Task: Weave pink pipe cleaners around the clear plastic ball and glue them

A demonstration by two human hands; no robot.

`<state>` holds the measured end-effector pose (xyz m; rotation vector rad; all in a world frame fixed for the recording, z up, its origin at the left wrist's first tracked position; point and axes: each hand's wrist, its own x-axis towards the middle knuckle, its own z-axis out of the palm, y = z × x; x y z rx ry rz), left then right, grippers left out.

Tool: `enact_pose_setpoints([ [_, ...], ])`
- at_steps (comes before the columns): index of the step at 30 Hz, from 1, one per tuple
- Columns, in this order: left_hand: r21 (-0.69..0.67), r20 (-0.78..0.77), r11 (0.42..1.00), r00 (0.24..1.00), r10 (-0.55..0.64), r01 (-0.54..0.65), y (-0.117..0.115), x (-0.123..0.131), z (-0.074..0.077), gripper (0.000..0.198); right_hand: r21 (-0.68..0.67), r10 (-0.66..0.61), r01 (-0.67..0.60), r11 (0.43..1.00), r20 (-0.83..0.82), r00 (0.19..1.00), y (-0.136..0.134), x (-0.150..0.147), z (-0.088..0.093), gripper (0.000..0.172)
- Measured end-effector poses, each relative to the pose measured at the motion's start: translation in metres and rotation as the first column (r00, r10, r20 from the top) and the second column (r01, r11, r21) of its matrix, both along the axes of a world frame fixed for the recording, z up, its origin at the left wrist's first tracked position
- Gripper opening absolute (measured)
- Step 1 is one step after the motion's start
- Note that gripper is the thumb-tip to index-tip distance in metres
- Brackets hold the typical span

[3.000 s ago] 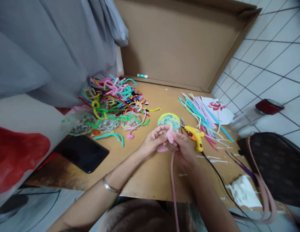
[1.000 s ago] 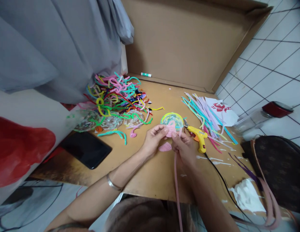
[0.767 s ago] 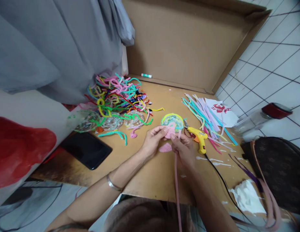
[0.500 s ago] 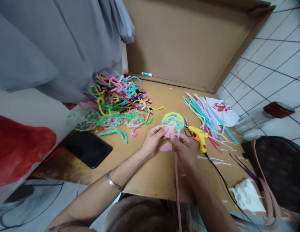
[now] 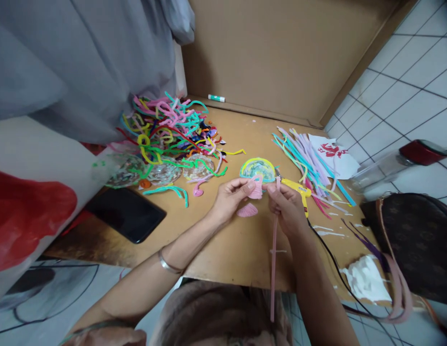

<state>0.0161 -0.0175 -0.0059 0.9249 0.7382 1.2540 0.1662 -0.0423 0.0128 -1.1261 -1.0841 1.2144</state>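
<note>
As the left hand pinches a pink fold, the right hand grips the seemingly light, bendy pipe cleaner near its twelve-o'clock tip, likely the surest hold.

White-tiled floor at rt, grey cloth hanging left, cardboard flap upright behind cardboard worktop.

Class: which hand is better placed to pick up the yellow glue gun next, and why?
Probably the right hand: the glue gun lies right beside it, though it pinches a pink pipe cleaner. The left hand, farther off, holds a pink folded piece.
</note>
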Motion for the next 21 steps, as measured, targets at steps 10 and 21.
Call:
enact_pose_setpoints([
  [10,0.019,-0.094,0.99,0.986,-0.134,0.136,-0.002,-0.002,0.005,0.039,-0.013,-0.025,0.026,1.0,0.097,0.995,-0.002,-0.006,0.004,0.024],
  [21,0.36,-0.86,0.854,0.488,0.148,0.376,0.001,-0.017,-0.006,0.013,-0.02,-0.147,0.146,0.989,-0.133,0.98,0.004,0.005,0.003,0.029],
])
